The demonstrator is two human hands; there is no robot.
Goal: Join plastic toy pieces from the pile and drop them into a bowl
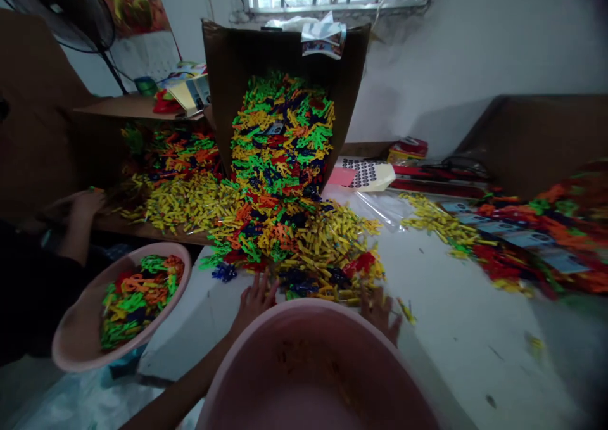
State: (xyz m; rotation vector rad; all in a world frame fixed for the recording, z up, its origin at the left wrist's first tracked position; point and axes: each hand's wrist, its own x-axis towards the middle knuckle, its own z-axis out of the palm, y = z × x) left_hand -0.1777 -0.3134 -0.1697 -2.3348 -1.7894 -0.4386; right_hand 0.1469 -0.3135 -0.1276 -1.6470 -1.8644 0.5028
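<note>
A large pink basin (pixel 308 313) is close in front of me, with a few blurred bits on its inner surface. Beyond its rim a heap of small yellow plastic pieces (pixel 327 233), mixed with green, orange, red and dark blue ones, covers the white table (pixel 432 303). My left hand (pixel 254 303) rests at the heap's near edge, left of the basin, fingers spread. On the other side, my right hand (pixel 381 313) also has its fingers apart beside the yellow pieces; the basin's rim hides part of it. Neither hand shows anything gripped.
An open cardboard box (pixel 351 82) spills coloured pieces onto the table. At left, a co-worker's hand (pixel 88 203) is near another heap, above a second pink basin (pixel 178 290) of pieces. Cards (pixel 513 233) and more pieces lie at right. A fan (pixel 71 6) stands back left.
</note>
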